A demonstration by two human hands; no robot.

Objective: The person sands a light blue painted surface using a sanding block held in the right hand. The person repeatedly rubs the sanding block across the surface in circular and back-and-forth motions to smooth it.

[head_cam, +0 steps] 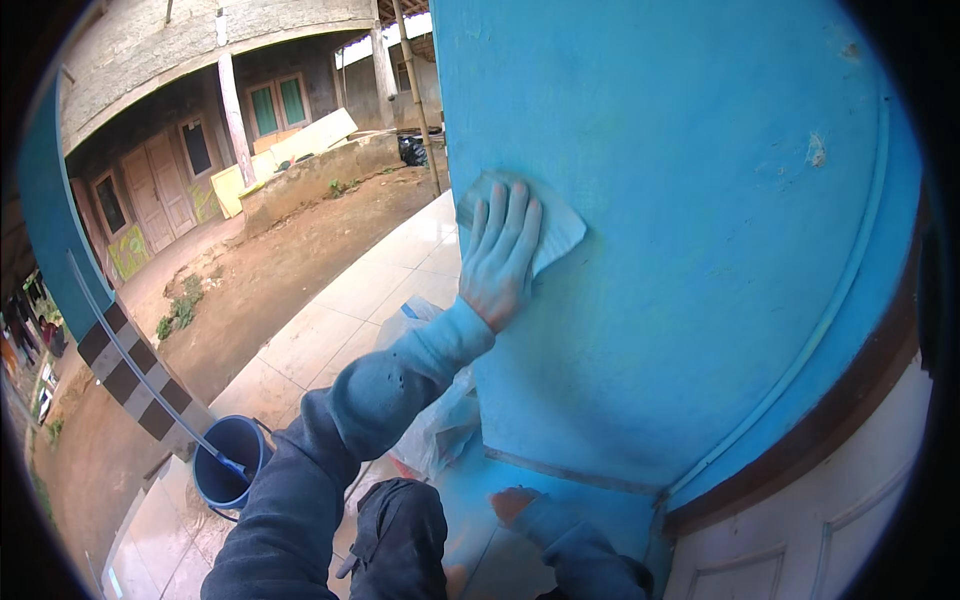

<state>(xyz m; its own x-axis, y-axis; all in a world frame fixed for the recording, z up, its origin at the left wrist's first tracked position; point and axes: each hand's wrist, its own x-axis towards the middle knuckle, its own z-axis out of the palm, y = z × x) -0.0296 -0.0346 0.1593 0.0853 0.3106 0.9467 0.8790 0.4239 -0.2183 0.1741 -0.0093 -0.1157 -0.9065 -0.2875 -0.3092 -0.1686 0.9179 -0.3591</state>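
My left hand (499,259) lies flat, fingers pointing up, on a pale thin sheet (564,225). It presses the sheet against the blue painted wall (675,247), close to the wall's left vertical edge. Whether the sheet is cloth or abrasive paper is not clear. Low down, near the foot of the wall, is my right hand (513,504). Its fingers look curled, but blur hides whether anything is in them. Small pale patches of damage mark the wall's upper right.
A blue bucket (229,461) with a long-handled tool (142,367) stands left, beside a checkered pillar base (135,375). A clear plastic bag (442,431) rests on the tiled floor (352,307) behind my left arm. A thin conduit (821,330) runs down the wall near a white door (817,502).
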